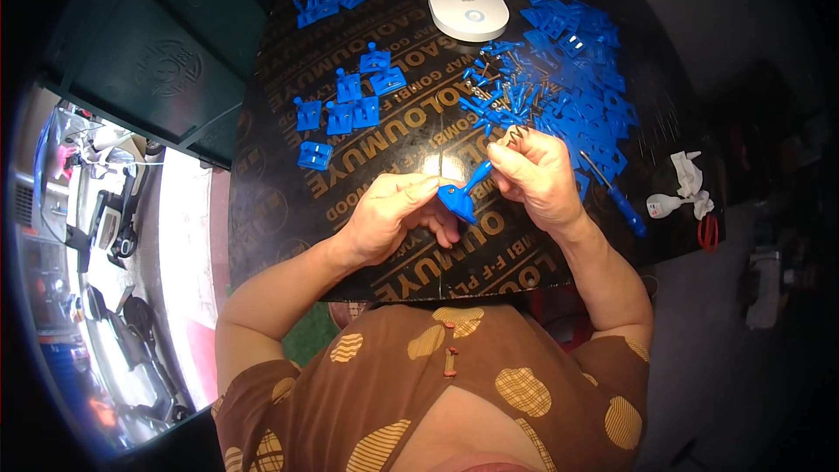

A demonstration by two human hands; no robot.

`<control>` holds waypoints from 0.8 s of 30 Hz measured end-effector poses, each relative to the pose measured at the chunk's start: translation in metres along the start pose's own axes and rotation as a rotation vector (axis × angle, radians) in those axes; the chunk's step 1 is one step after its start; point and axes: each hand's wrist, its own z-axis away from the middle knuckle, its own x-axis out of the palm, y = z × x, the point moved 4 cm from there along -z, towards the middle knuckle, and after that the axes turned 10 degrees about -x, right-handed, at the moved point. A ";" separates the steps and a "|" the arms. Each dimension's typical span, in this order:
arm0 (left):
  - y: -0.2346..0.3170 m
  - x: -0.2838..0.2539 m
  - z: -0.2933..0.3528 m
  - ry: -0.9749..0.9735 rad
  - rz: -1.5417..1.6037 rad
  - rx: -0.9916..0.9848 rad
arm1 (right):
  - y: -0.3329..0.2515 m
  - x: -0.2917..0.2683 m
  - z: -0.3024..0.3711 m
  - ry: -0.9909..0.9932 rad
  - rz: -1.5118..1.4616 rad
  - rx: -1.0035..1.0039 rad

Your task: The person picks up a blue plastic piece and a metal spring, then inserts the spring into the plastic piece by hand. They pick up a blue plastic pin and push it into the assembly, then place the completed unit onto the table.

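My left hand pinches the flat base of a blue plastic piece between thumb and forefinger, its other fingers curled below. A blue stem rises from this base, tilted up to the right. At the stem's upper end, my right hand is closed, with the thumb and fingertips pressed together. A thin dark bent wire, which looks like a spring, sticks out from those fingertips. Whether the right fingers also grip the stem's tip, I cannot tell.
Loose blue parts and small blue pins heap at the right. Blue assembled pieces stand at the left, others at the far left. A white lamp base, a blue-handled screwdriver, a white bottle and red-handled scissors lie around.
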 end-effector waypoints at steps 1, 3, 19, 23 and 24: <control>0.000 0.000 -0.001 0.028 -0.019 0.018 | 0.000 0.000 0.000 -0.005 -0.002 0.011; -0.001 0.000 -0.001 0.058 -0.037 0.035 | 0.000 0.001 0.001 -0.010 -0.005 0.022; 0.005 0.005 0.001 0.106 -0.188 0.028 | 0.012 0.014 0.004 -0.118 0.083 0.055; 0.003 0.003 0.001 0.111 -0.194 0.022 | 0.013 0.016 0.005 -0.120 0.083 0.067; 0.004 0.003 0.001 0.113 -0.193 0.023 | 0.013 0.016 0.004 -0.122 0.083 0.068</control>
